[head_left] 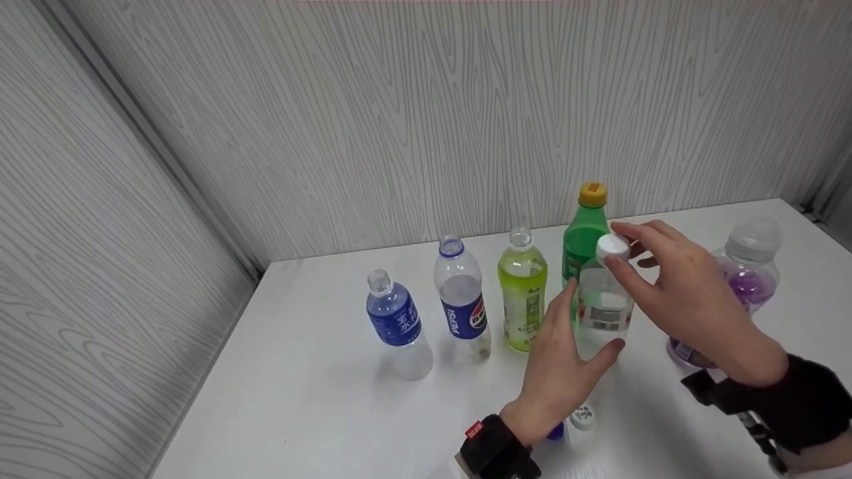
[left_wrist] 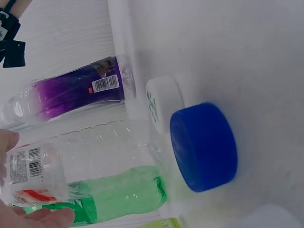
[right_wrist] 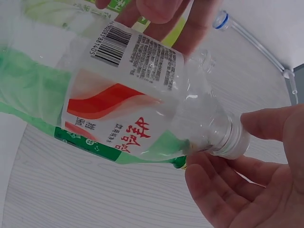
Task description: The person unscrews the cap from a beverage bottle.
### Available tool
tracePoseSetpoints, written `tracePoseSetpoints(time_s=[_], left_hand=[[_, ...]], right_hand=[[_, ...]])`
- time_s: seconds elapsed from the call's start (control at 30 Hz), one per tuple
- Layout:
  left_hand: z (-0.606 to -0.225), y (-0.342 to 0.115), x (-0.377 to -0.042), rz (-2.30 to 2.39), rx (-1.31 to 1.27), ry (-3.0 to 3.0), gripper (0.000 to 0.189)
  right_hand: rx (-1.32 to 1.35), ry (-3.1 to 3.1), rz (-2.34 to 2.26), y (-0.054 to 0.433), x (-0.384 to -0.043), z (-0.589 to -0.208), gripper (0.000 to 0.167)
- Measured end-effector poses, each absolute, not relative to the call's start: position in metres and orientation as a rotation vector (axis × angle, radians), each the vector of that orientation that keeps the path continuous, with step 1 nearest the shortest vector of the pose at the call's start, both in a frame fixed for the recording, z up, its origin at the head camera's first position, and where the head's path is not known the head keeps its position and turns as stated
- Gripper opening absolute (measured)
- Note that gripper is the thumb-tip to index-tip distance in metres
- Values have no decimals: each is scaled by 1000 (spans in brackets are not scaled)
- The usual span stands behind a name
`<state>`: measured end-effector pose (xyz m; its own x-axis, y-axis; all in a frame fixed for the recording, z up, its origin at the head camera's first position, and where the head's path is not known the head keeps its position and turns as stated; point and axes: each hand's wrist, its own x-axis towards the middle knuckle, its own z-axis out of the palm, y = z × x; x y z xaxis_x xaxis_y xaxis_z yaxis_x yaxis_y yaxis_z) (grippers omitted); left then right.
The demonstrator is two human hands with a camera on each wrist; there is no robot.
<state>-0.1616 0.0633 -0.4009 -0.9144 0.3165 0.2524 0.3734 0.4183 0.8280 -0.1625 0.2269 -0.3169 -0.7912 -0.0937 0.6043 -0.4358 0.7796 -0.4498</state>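
Note:
A clear plastic water bottle (head_left: 606,309) with a white screw cap (head_left: 612,247) stands upright near the table's right half. My left hand (head_left: 558,369) holds its body low down, fingers along the left side and thumb across the front. At the top, my right hand (head_left: 692,303) pinches the cap between thumb and fingers. The right wrist view shows the thumb against the cap's edge, other fingers curled beneath it, and the bottle's red-and-white label (right_wrist: 118,102). A loose blue cap (left_wrist: 204,147) and a loose white cap (left_wrist: 164,102) lie beside each other on the table, below my left hand.
A green bottle with a yellow cap (head_left: 592,194) is right behind the clear one. Leftward stand uncapped bottles: yellow-green (head_left: 523,296), Pepsi (head_left: 462,299) and blue-labelled (head_left: 397,319). A bottle with purple contents (head_left: 751,283) is partly behind my right hand. Wood-patterned panels (head_left: 426,120) enclose the table.

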Motion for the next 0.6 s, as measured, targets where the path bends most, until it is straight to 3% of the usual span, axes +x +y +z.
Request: tracePoseSetpoints(time_s=[0.6], left_hand=[[-397, 46, -144, -1675, -683, -2513, 104]], right_hand=[[449, -2197, 931, 209, -119, -301, 41]])
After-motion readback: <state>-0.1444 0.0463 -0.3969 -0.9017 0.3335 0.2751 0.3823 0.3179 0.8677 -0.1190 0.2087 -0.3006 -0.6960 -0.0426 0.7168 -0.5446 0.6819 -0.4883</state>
